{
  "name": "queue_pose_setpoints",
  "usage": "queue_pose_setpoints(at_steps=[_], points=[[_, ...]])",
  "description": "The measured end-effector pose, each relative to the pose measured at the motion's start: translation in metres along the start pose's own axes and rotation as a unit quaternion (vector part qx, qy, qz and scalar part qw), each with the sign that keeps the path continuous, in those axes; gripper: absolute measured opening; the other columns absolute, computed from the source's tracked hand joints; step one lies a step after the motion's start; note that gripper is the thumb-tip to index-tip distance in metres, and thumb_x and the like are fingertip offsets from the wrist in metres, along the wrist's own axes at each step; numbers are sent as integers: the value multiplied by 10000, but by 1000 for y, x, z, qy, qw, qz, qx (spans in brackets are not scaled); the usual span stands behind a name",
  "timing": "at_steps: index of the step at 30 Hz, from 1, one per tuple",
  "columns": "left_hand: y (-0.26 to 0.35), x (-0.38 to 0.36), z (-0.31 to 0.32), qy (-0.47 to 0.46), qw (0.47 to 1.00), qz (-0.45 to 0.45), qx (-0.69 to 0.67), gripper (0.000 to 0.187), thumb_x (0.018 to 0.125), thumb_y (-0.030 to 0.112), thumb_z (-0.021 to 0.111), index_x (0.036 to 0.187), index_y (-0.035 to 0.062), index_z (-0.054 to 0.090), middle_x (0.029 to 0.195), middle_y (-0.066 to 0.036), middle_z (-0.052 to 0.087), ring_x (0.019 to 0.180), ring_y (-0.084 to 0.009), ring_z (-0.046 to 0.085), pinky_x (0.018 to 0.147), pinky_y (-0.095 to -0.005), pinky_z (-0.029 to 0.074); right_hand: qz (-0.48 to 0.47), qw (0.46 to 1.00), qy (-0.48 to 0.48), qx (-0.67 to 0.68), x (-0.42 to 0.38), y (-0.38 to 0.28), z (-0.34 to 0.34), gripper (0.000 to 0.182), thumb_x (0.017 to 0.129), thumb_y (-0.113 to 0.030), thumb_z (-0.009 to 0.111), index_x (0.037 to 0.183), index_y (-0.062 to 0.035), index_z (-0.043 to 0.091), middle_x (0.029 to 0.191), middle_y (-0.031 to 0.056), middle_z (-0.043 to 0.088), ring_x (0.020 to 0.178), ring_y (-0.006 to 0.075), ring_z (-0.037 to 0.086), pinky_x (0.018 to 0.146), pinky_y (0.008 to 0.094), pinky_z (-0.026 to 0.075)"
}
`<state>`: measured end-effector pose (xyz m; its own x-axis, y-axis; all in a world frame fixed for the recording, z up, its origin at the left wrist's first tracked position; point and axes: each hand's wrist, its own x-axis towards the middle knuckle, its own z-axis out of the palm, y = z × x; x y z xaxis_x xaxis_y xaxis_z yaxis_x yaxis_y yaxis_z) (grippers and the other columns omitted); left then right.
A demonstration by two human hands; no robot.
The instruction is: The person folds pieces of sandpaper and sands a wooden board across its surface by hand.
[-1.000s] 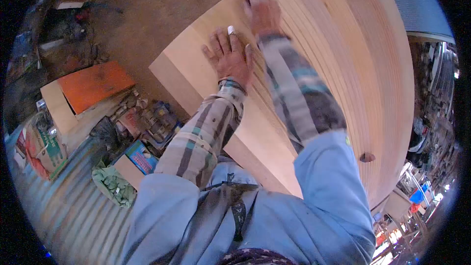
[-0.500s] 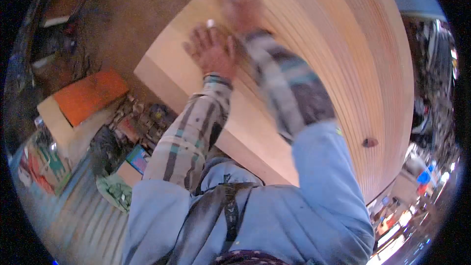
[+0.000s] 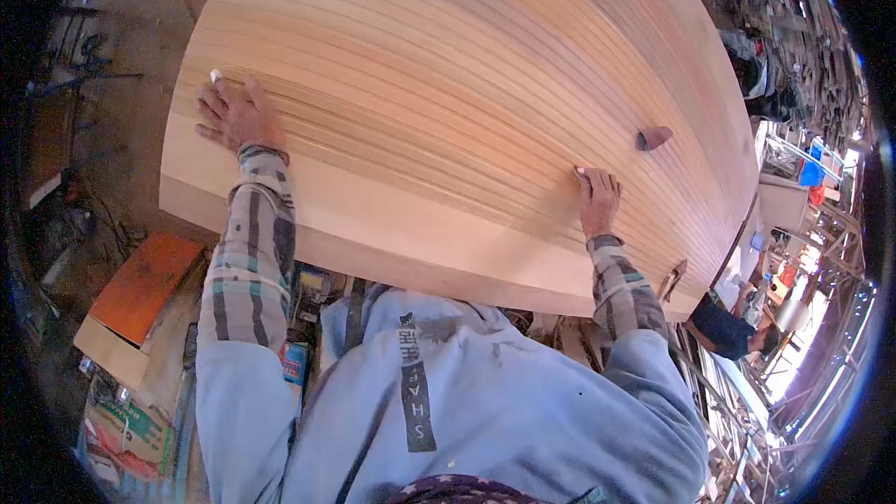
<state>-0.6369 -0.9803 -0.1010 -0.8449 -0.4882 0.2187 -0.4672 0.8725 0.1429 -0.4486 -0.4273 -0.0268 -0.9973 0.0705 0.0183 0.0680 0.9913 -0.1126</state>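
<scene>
A broad, pale wooden panel with fine parallel lines along its grain lies in front of me. My left hand rests flat near its left end, fingers spread, with a white wrap on one fingertip. Farther right, my right hand presses on the panel with fingers bent together over a thin, dark-edged piece that looks like sandpaper, mostly hidden under them. Beyond that hand lies a curled reddish-brown piece of sandpaper. Another curled brown piece sits by the panel's near right corner.
An orange-topped box stands at the lower left, above a printed carton. Stacked timber strips fill the far right. Another person in a dark shirt is beyond the panel's right corner.
My right hand has swept from the panel's far left side, beside my left hand, to the right and nearer me. My left hand stays spread on the wood. The view has turned.
</scene>
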Motion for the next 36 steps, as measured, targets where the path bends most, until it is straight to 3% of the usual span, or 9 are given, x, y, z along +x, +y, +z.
queue_pose_setpoints(at_steps=[4, 10, 16, 20, 22, 27, 30, 33, 36], points=[[-10, 7, 14, 4, 999, 6, 47, 683, 996, 540, 354, 1514, 99, 284, 1575, -169, 251, 1473, -357, 172, 1160, -606, 95, -139, 988, -68, 30, 44, -65, 23, 220, 822, -212, 615, 1031, -196, 684, 898, 50, 620, 902, 283, 575, 884, 508, 398], [21, -37, 64, 12, 991, -26, 128, 720, 986, 560, 350, 1520, 88, 251, 1582, -172, 235, 1480, -333, 163, 1167, -583, 106, -198, 954, 93, 206, 138, -224, 59, 77, 838, -225, 600, 892, -180, 631, 859, 73, 604, 916, 272, 585, 866, 443, 403], [154, -122, 4, -14, 997, -68, -39, 706, 988, 561, 338, 1523, 110, 252, 1583, -166, 227, 1481, -328, 159, 1154, -619, 88, -252, 964, 62, 54, 22, 9, 23, 155, 847, -259, 646, 988, -216, 695, 956, 12, 658, 916, 208, 600, 854, 405, 403], [177, -126, -9, -41, 998, -53, 22, 680, 995, 551, 316, 1524, 129, 255, 1592, -144, 209, 1484, -318, 153, 1142, -648, 85, -17, 995, 6, 95, -48, 166, -20, 105, 863, -151, 675, 963, -125, 697, 850, 61, 653, 873, 258, 595, 831, 413, 410], [171, -130, -4, -45, 997, -59, 31, 672, 996, 548, 309, 1523, 133, 257, 1593, -135, 207, 1484, -314, 154, 1141, -651, 90, 60, 993, 21, 99, -17, 164, -45, 84, 866, -122, 655, 943, -108, 684, 944, 79, 677, 947, 275, 611, 879, 415, 413], [171, -125, -3, -29, 997, -57, 43, 660, 997, 537, 306, 1525, 145, 257, 1592, -119, 214, 1482, -315, 156, 1141, -648, 113, -170, 980, 35, 97, 63, 167, -36, 111, 863, -126, 633, 954, -74, 670, 1059, 110, 677, 1112, 335, 585, 1002, 444, 402], [174, -126, -6, -52, 996, -53, 54, 661, 997, 534, 306, 1525, 140, 256, 1589, -119, 221, 1482, -317, 155, 1141, -647, 114, -25, 986, 145, 76, 51, 258, -29, 135, 869, -141, 630, 981, -81, 678, 1033, 117, 670, 1080, 337, 589, 949, 456, 431], [180, -128, -19, -42, 997, -59, 21, 661, 996, 530, 308, 1526, 140, 253, 1589, -117, 223, 1483, -315, 151, 1146, -641, 110, 58, 984, -39, 165, 49, 240, -51, 150, 870, -158, 632, 991, -83, 678, 1005, 129, 659, 1024, 335, 600, 890, 461, 448], [177, -126, -14, -30, 998, -49, 35, 660, 995, 525, 308, 1527, 139, 253, 1586, -118, 228, 1480, -309, 161, 1149, -633, 107, -39, 986, -12, 162, 56, 216, -29, 165, 863, -181, 644, 994, -86, 673, 928, 124, 638, 923, 331, 606, 834, 451, 448]])
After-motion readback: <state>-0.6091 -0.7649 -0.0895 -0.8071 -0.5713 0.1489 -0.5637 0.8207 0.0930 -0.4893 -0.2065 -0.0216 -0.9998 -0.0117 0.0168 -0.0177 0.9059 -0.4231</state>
